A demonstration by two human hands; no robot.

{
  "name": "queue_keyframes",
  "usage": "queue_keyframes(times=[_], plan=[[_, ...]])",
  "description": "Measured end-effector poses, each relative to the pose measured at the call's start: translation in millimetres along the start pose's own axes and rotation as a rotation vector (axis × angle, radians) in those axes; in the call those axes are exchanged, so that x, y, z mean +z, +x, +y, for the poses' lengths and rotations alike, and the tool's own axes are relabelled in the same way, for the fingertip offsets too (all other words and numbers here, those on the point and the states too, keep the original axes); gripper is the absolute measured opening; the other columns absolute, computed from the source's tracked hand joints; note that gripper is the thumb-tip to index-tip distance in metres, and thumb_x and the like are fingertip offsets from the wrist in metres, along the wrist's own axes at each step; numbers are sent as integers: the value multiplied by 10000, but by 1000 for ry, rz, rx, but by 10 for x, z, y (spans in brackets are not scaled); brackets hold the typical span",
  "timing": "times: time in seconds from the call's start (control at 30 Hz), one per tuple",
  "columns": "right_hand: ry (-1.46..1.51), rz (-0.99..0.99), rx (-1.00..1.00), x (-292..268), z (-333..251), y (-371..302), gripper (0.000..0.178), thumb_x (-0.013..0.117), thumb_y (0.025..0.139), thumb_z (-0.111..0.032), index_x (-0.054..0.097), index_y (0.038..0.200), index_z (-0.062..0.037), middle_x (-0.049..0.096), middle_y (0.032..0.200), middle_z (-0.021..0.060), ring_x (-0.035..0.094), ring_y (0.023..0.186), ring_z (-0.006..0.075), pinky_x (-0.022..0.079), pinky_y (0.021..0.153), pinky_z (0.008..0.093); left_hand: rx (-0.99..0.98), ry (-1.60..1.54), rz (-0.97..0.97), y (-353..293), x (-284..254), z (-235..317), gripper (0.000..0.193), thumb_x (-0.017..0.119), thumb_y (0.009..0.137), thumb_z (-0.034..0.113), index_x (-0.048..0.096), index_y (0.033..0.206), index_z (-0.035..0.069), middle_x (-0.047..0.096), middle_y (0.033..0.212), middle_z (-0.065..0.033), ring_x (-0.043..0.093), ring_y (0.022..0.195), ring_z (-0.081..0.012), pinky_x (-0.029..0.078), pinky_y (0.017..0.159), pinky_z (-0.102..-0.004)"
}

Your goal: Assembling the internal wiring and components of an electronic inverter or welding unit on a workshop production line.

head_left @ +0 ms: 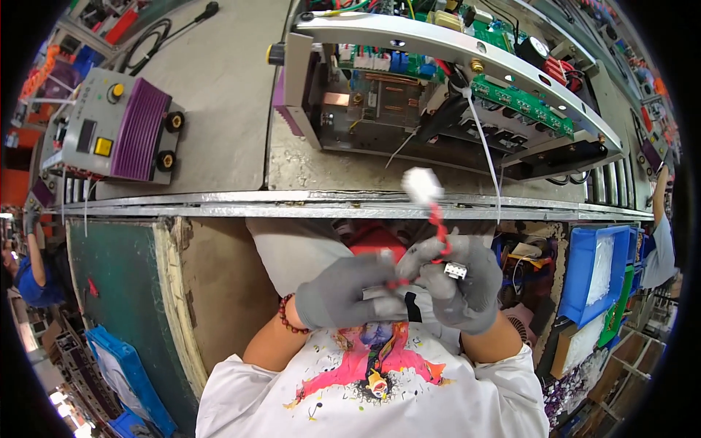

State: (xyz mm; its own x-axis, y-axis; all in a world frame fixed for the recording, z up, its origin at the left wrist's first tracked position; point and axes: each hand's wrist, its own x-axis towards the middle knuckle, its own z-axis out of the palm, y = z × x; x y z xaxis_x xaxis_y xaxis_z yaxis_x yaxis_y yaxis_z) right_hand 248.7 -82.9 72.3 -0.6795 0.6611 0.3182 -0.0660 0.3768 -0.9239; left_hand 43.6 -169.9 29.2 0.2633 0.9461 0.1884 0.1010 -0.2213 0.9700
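Both my hands wear grey gloves and are held close together over my lap, below the bench edge. My left hand and my right hand grip a short red wire harness. A white connector hangs blurred at its upper end, and a small white plug sits at my right fingers. An open machine chassis with green circuit boards lies on the bench straight ahead. A white cable tie hangs from it.
A closed grey unit with a purple heat sink sits at the bench's left. Blue bins with bagged parts stand to my right, a green board to my left. Other workers' arms show at both far edges.
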Motion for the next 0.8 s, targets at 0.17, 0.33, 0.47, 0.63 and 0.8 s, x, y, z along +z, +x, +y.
queue_keyframes(times=[0.17,0.33,0.47,0.63,0.8], plan=[[568,289,-57,-238,-200,19,233,597,1014,-284,554,1135,-89,604,725,70,512,528,108,448,479,258,-212,62,-174,-387,-121,-235,193,641,938,168,696,1106,92,666,805,-197,642,742,-408,525,692,-433],[-5,356,-91,-180,-209,50,144,641,910,-151,649,1009,-46,637,749,90,555,567,187,461,523,284,-280,164,-88,-409,-183,-124,258,731,886,257,708,1056,66,636,731,-171,622,620,-325,506,601,-374],[-413,147,126,43,25,141,213,733,787,9,705,998,11,638,730,133,600,589,260,452,543,346,-41,-301,841,-119,-102,-43,314,668,859,124,674,1129,-37,685,919,-71,540,666,-81,465,623,-270],[-519,71,22,161,149,183,256,765,770,1,715,1019,-31,614,707,111,561,549,253,418,505,345,-65,-29,424,248,-42,-168,260,643,946,153,683,1140,-16,683,906,-54,574,697,-71,471,610,-255],[-662,161,-86,195,256,192,325,784,767,-17,712,1081,-58,583,704,81,535,551,239,405,502,347,-449,-569,356,321,29,-156,253,548,1032,182,711,1053,-11,595,733,13,507,652,-48,429,584,-237]])
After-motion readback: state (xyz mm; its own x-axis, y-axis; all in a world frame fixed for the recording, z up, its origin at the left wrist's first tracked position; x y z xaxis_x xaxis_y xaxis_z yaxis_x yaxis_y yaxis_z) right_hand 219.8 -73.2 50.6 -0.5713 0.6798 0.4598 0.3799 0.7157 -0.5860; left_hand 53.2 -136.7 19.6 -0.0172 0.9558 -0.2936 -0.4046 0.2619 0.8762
